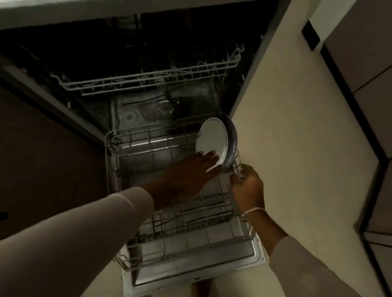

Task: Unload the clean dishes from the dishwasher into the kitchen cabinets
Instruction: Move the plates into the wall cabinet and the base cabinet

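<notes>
Head cam: left hand (189, 171) spread flat, fingertips on white plate (212, 140) standing in lower rack (118, 165); right hand (248, 187) pinches rack's wire rim; dark dish (233, 139) just behind plate.

Beige long sleeves (124, 210); silver chain bracelet (253, 210) on right wrist.

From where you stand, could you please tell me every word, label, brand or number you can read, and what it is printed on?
None can be read in this view.
The white plate shows no print.
The dishwasher door has a small dark mark on its front edge, too small and blurred to read.
The lower rack carries no label.
</notes>
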